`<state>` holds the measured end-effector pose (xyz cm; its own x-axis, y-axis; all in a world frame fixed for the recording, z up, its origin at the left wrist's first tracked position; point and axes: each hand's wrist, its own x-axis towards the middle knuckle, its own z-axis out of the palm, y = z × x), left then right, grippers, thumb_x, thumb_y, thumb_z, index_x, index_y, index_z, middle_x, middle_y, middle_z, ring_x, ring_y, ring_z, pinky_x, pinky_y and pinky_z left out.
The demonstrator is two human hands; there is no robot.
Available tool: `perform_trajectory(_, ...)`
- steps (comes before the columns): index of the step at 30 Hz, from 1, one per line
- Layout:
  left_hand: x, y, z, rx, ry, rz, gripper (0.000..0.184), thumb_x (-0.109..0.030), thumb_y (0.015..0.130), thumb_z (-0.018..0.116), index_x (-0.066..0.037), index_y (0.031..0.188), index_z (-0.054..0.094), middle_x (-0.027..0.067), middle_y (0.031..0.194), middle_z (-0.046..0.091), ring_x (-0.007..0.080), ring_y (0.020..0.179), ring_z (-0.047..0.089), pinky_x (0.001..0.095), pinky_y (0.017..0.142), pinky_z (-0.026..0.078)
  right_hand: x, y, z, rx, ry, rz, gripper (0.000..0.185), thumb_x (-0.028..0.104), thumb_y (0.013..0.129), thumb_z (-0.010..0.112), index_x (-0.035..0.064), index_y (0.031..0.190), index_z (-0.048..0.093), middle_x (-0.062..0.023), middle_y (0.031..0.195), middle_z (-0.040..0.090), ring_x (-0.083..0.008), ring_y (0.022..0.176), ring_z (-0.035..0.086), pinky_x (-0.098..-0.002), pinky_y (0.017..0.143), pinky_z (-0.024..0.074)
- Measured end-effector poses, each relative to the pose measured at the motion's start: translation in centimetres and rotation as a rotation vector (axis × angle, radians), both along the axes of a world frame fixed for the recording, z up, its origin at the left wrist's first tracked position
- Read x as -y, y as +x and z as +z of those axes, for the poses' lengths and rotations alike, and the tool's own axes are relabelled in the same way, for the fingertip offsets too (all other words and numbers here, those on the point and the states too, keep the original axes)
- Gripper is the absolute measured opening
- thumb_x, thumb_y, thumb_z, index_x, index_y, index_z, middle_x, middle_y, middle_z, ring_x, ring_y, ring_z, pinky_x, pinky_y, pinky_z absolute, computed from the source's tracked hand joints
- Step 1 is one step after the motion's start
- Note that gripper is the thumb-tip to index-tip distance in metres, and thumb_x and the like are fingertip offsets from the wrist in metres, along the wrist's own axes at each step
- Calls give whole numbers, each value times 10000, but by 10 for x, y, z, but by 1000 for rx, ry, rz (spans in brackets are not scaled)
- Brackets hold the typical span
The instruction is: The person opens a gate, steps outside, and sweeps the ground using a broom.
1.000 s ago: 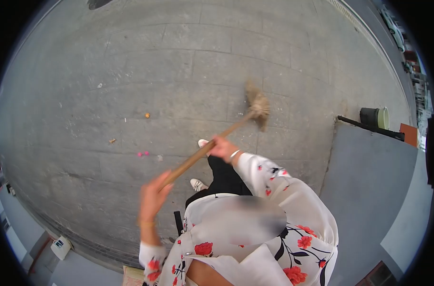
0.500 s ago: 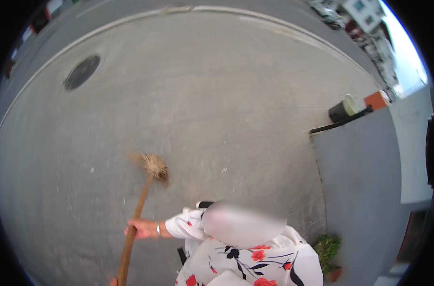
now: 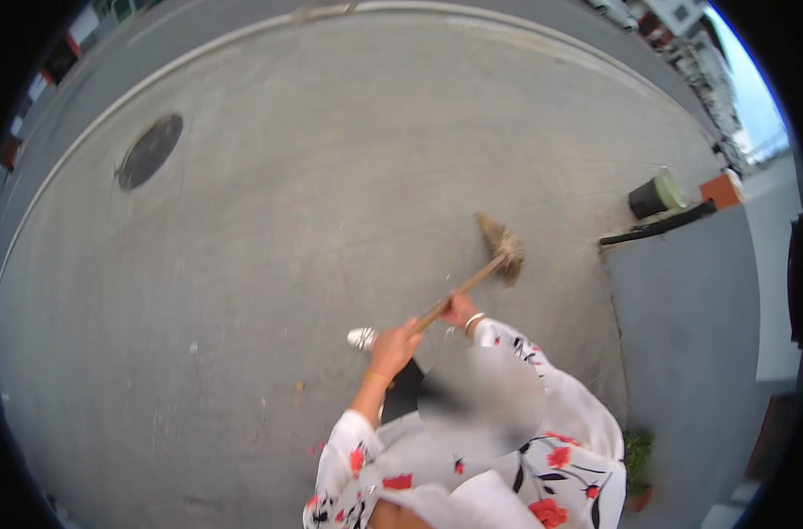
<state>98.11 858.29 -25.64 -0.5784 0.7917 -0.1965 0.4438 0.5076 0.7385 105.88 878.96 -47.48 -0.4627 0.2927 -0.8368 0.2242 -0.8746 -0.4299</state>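
Observation:
A broom (image 3: 505, 254) with a wooden handle and a straw head reaches out to the right over the grey pavement (image 3: 269, 238). My left hand (image 3: 393, 351) is closed round the upper end of the handle, near my body. Further down the handle, my right hand (image 3: 459, 310), with a silver bracelet at its wrist, grips it too. The straw head is at the pavement, tilted, to the right of my hands. Below my left hand a white shoe (image 3: 361, 339) shows.
On the right stands a grey wall (image 3: 684, 309) with a dark bucket (image 3: 648, 201) by its far corner. A potted plant (image 3: 636, 454) sits at its foot. A round manhole cover (image 3: 151, 152) lies at the upper left, before the curb (image 3: 243, 33).
Since half a second ago the broom head has swung from left to right across the pavement. Both hands have moved right with the handle, and my left hand is now fully in view.

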Motion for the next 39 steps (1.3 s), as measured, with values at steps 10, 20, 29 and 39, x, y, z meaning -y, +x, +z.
perform_trajectory(10,114,-105,102,44,-93,451,287,-131,662,572,-84,944,540,147,807,556,280,729,540,314,608,423,105,-164,48,50,-413,-22,352,327,814,366,15,969,314,-170,924,424,-296,807,491,-458,762,384)
perform_trajectory(20,245,-31,280,-146,-462,1037,236,-29,693,494,63,909,512,104,676,556,120,578,476,240,560,402,435,-215,176,-190,-971,685,222,246,783,414,29,808,451,-141,698,524,-271,641,511,-422,584,431)
perform_trajectory(29,203,-21,232,-39,-72,1444,293,-126,725,517,5,987,500,106,818,558,136,640,489,259,578,402,374,-280,150,-555,-636,974,239,268,803,416,33,832,451,-109,736,512,-233,716,508,-387,689,416)
perform_trajectory(39,127,-219,-6,-139,249,1242,291,-108,703,523,-68,989,492,180,758,536,324,700,524,336,578,413,240,-402,135,-350,-8,1031,158,146,802,388,-12,795,395,-144,752,463,-287,743,525,-448,658,449)
